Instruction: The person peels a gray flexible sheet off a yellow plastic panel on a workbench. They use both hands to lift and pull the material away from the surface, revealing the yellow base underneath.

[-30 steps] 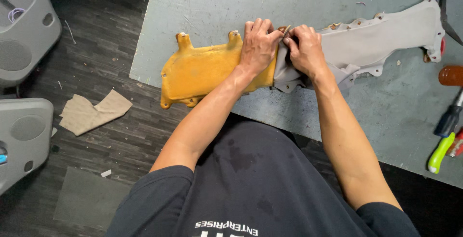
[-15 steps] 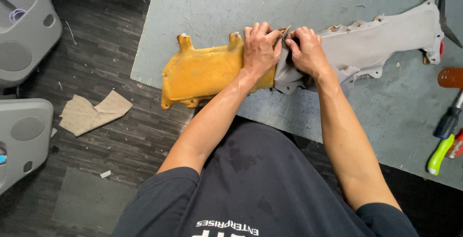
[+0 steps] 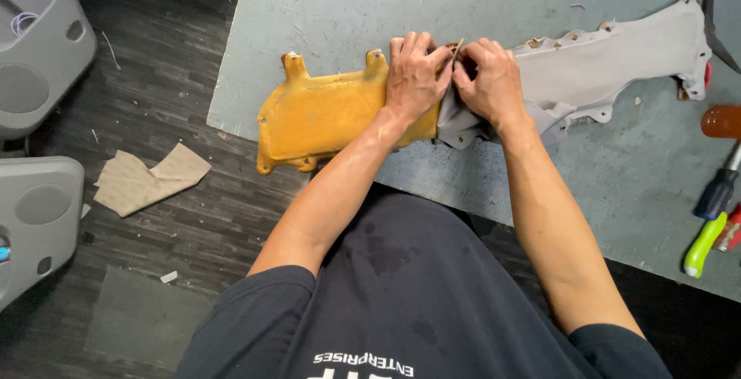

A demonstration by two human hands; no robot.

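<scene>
Head view: the left hand (image 3: 413,78) presses flat on the panel (image 3: 332,116), fingers bent at the line where its bare yellow foam meets the grey cover (image 3: 602,70). Touching it, the right hand (image 3: 490,82) pinches the cover's loose edge. The panel lies lengthwise along the bench (image 3: 324,8), yellow end left of the hands, grey end right.
</scene>
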